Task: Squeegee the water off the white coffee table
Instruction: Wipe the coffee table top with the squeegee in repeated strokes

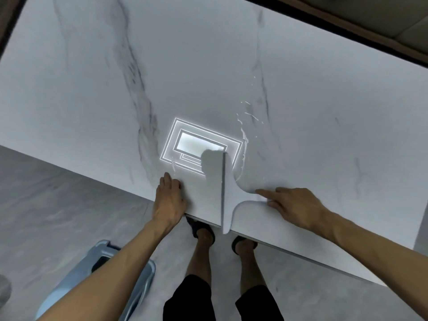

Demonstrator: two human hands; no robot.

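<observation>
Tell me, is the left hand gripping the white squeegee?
No, the left hand lies flat on the white marble-patterned coffee table beside the white squeegee, whose handle the right hand touches.

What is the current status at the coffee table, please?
Left hand flat on table edge. Right hand on white squeegee, blade at near edge. Water streaks remain beyond. Nothing obstructing.

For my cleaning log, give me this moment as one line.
left hand: flat on table edge | right hand: holding squeegee handle | blade: at near edge | water: streak beyond blade
</observation>
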